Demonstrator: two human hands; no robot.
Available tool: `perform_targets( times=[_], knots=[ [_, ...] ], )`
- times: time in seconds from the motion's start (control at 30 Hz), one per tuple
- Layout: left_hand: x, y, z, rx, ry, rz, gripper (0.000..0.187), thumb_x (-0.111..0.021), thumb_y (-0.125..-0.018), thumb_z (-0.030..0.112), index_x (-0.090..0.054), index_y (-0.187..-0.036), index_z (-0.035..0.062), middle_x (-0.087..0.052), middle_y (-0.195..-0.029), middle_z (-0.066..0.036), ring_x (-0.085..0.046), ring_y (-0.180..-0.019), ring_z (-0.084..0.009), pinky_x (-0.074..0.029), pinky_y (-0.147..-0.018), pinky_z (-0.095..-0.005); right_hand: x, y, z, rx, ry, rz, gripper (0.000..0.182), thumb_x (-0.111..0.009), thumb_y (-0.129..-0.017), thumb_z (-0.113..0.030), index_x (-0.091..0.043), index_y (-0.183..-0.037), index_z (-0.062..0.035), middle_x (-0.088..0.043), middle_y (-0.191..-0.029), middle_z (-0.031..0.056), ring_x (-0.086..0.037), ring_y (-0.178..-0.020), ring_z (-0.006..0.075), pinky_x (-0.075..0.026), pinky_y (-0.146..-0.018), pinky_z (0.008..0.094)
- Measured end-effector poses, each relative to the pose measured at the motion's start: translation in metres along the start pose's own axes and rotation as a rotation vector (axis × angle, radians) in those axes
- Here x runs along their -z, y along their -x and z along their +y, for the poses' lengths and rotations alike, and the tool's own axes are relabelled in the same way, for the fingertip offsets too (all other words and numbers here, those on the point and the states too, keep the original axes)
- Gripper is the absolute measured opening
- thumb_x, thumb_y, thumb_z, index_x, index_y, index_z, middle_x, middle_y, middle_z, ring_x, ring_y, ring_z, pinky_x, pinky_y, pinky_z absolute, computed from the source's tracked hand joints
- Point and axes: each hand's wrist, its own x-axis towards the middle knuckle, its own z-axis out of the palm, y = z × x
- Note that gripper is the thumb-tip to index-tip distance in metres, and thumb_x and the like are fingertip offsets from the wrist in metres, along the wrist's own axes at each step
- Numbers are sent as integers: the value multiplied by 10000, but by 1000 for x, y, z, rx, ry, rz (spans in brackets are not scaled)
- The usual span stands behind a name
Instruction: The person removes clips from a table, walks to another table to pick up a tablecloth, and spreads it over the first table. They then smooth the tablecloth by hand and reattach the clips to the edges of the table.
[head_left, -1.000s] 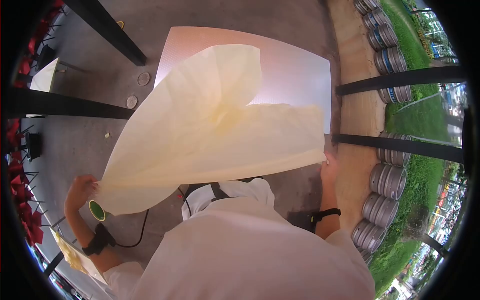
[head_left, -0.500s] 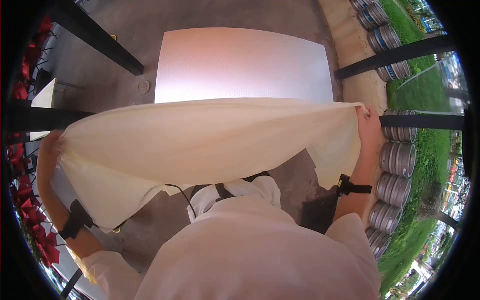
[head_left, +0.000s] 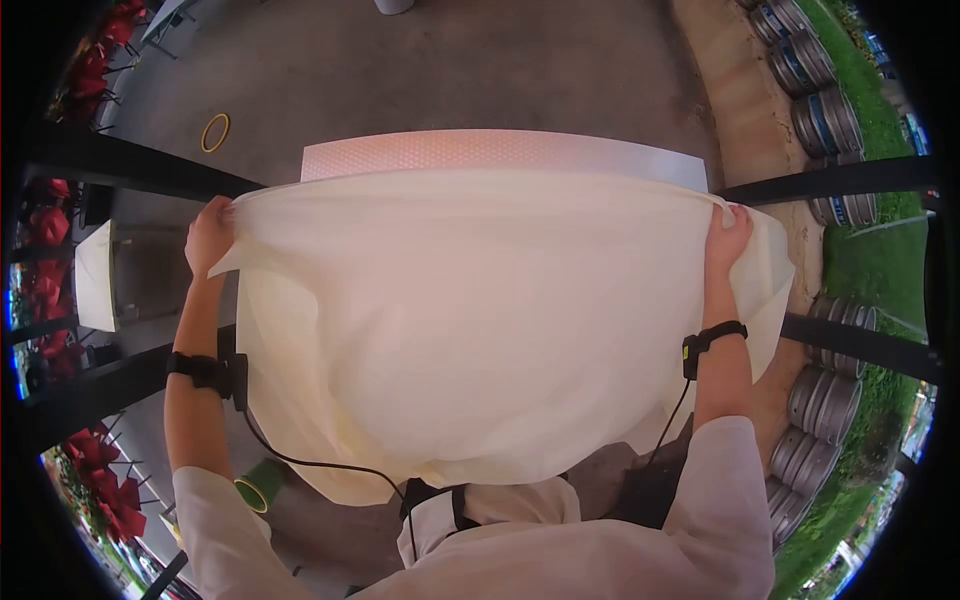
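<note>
A wide cream tablecloth is stretched between my two hands, its far edge pulled nearly straight. My left hand is closed on the far left corner area, with a small flap of cloth hanging by the wrist. On the other side, my right hand grips the far right edge, and loose cloth spreads out beyond it. The cloth bulges and hangs in folds toward my body. Past its far edge shows a strip of a pale tabletop with a fine pattern; the cloth hides the rest of it.
Black posts stand on both sides. Metal kegs line the low wall and grass at right. Red chairs or covers, a small white table, a green bucket and a yellow ring are at left.
Both hands have moved forward over the tabletop, the left one also inward. The cloth has spread wider and now covers most of the tabletop. My view has shifted.
</note>
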Motion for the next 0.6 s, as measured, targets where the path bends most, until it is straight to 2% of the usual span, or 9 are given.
perform_targets(
  times=[0.17, 0.27, 0.37, 0.4, 0.5, 0.6],
  knots=[
    [-149, -72, 45, 113, -28, 70, 247, -571, -863, 253, -643, -1099, 239, -693, -1050, -83, -641, -1018, -327, -513, -822, -430, -139, -15, 8, 13, -13, 34, 281, -657, -875, -231, -598, -1014, 6, -473, -1333, 206, -431, -1265, 352, -366, -1049, 423],
    [-219, -96, 57, 178, 14, 96, 271, -586, -848, 254, -637, -1112, 218, -687, -1089, -50, -636, -1031, -306, -508, -847, -404, -202, -3, 25, 73, 21, -78, 279, -641, -890, -225, -585, -1049, -3, -436, -1374, 196, -411, -1287, 351, -358, -1059, 423],
    [-291, -118, 37, 84, 260, 110, 298, -597, -837, 257, -633, -1127, 198, -681, -1112, -32, -633, -1040, -294, -498, -872, -388, -249, 18, 38, 79, 2, -134, 287, -629, -899, -219, -565, -1094, -18, -405, -1412, 177, -390, -1314, 350, -355, -1063, 425],
    [-306, -120, 40, 32, 177, 176, 285, -580, -864, 259, -631, -1137, 191, -676, -1122, -37, -628, -1044, -293, -491, -885, -380, -261, 25, 41, 73, 4, -148, 294, -626, -901, -220, -559, -1107, -21, -394, -1425, 172, -384, -1321, 350, -354, -1063, 425],
    [-331, -132, 51, 144, 30, 78, 260, -550, -904, 266, -629, -1143, 198, -676, -1113, -63, -631, -1036, -301, -499, -872, -389, -282, 36, 48, 82, 8, -185, 308, -613, -909, -221, -544, -1138, -27, -365, -1458, 164, -372, -1337, 350, -353, -1063, 428],
    [-357, -145, 42, 53, 40, 39, 285, -505, -952, 288, -645, -1178, 185, -690, -1080, -107, -648, -1005, -327, -509, -851, -429, -290, 35, 61, 133, 21, -239, 305, -590, -920, -220, -537, -1153, -30, -352, -1472, 171, -372, -1338, 353, -354, -1064, 430]
  ],
)
